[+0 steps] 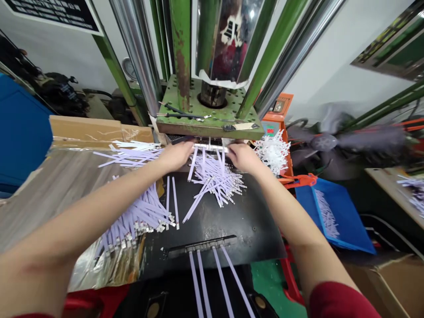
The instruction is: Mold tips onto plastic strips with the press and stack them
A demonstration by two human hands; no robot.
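One slim metal bar (210, 147) spans the gap between the left hand (179, 155) and the right hand (244, 157), the fingers of each pinching an end. Several lavender strips (203, 161) hang from it between the fingers, near a loose strip heap (220, 183) on the black tabletop (248, 225). Closer to the body than the fingers lies a second bar (205, 245), four trailing strips (195, 282) set in it. Just beyond the fingers stands the green press plate (212, 128).

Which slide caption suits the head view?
Left hand and right hand hold a metal bar with lavender strips at a green machine.
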